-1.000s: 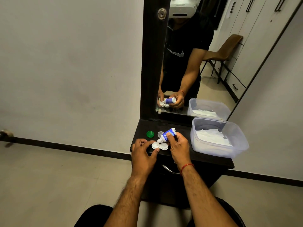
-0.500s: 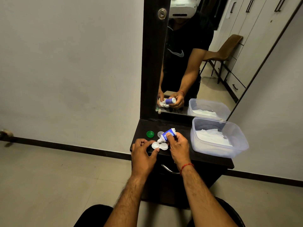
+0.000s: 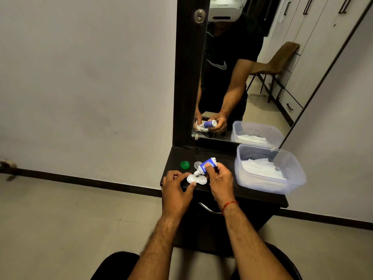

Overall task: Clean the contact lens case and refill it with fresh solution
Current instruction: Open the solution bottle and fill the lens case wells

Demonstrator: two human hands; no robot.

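The white two-well plastic contact lens case (image 3: 196, 179) lay flat near the front edge of the dark dresser top (image 3: 212, 152), between the two hands, both wells uncovered. The left hand (image 3: 175, 188) pinched the case's left well, its thumb at the near rim and its curled forefinger at the far-left side. The right hand (image 3: 221, 181) was wrapped round a small blue-and-white solution bottle (image 3: 209, 163) with the thumb pressed on the label. The bottle was tilted down to the left, its white nozzle just over the case where the two wells meet; whether it touched the case could not be told.

Just beyond the case lay two loose caps on the top: a round green one (image 3: 185, 165) to the left and a clear round one (image 3: 198, 164) beside the bottle. To the right stood a clear plastic tub (image 3: 294, 170) holding white tissue. A tall mirror (image 3: 262, 77) rose at the far side, and a red thread (image 3: 230, 205) circled the right wrist.
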